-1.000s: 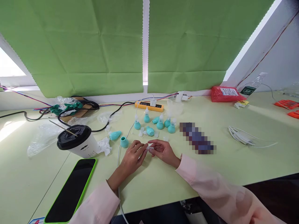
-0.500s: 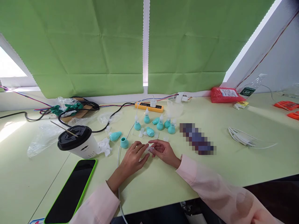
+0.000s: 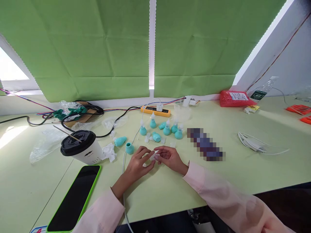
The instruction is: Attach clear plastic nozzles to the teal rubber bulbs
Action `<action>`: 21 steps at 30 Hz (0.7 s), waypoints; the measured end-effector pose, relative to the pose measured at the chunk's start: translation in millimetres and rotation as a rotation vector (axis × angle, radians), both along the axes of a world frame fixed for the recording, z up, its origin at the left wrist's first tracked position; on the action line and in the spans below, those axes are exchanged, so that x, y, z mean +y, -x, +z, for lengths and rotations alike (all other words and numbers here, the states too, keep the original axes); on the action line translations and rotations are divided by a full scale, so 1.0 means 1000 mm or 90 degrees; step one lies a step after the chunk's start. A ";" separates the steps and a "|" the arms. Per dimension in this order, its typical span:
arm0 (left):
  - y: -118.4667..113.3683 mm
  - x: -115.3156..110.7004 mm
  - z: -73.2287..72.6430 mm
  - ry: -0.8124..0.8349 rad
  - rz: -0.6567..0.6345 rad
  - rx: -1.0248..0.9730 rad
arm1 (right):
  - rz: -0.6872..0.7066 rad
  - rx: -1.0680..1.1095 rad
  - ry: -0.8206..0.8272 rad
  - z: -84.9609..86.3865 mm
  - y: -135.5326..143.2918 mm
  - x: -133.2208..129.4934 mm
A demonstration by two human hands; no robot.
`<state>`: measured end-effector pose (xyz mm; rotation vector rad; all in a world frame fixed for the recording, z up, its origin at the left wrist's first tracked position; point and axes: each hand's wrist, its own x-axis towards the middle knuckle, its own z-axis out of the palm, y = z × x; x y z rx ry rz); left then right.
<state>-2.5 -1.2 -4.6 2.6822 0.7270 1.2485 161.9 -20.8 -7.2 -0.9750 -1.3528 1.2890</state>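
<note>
My left hand [image 3: 139, 164] and my right hand [image 3: 171, 158] meet low over the table. Between their fingertips is a small translucent white plastic piece [image 3: 153, 157], partly hidden by the fingers. Its exact kind is too small to tell. Both hands are closed in a pinch on it. Just beyond my left hand an open-mouthed teal rubber bulb [image 3: 129, 148] stands upright. Farther back are several upright teal bulbs [image 3: 166, 130] with clear nozzles. Other teal bulbs [image 3: 120, 141] lie on their sides, and loose clear pieces [image 3: 147, 138] are scattered near them.
On the left are a lidded paper cup [image 3: 85, 152], a phone [image 3: 75, 197] in a green case and crumpled tissue [image 3: 109, 152]. A yellow power strip [image 3: 155, 111] sits behind the bulbs. To the right lie a pixelated item [image 3: 205, 144], a white charger [image 3: 254, 145] and a red package [image 3: 234, 98].
My fingers have shifted slightly around the small clear piece, and more of it shows between them. A pale bit now shows under my left hand. The bulbs have stayed put.
</note>
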 end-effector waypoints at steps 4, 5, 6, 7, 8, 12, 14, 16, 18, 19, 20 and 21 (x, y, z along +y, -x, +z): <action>0.000 0.001 0.001 0.004 0.014 -0.003 | -0.012 -0.013 -0.002 0.002 -0.001 0.000; 0.001 0.001 0.001 -0.007 0.015 0.007 | -0.011 -0.018 -0.005 0.002 -0.001 -0.001; 0.001 0.000 0.002 -0.023 0.016 0.022 | -0.008 -0.024 -0.007 0.002 -0.001 -0.001; 0.002 0.000 0.002 -0.043 0.021 0.039 | -0.004 -0.030 -0.010 0.002 -0.001 -0.001; 0.002 -0.001 0.003 -0.066 0.029 0.059 | 0.000 -0.038 -0.011 0.002 -0.001 -0.002; 0.002 -0.004 0.003 -0.138 0.043 0.122 | 0.004 -0.081 -0.026 0.001 0.001 -0.004; 0.001 -0.005 0.002 -0.146 0.039 0.131 | -0.002 -0.099 -0.038 0.000 0.001 -0.004; 0.000 -0.004 0.001 -0.142 0.046 0.124 | -0.013 -0.112 -0.050 -0.001 0.000 -0.004; 0.000 -0.003 0.001 -0.129 0.068 0.103 | -0.021 -0.113 -0.069 -0.002 0.000 -0.004; 0.000 -0.002 0.001 -0.122 0.080 0.090 | -0.024 -0.110 -0.081 -0.002 0.000 -0.003; 0.001 -0.001 0.002 -0.115 0.092 0.078 | -0.028 -0.107 -0.095 -0.002 -0.001 -0.003; 0.003 -0.001 0.004 -0.106 0.102 0.069 | -0.033 -0.106 -0.108 -0.002 -0.001 -0.003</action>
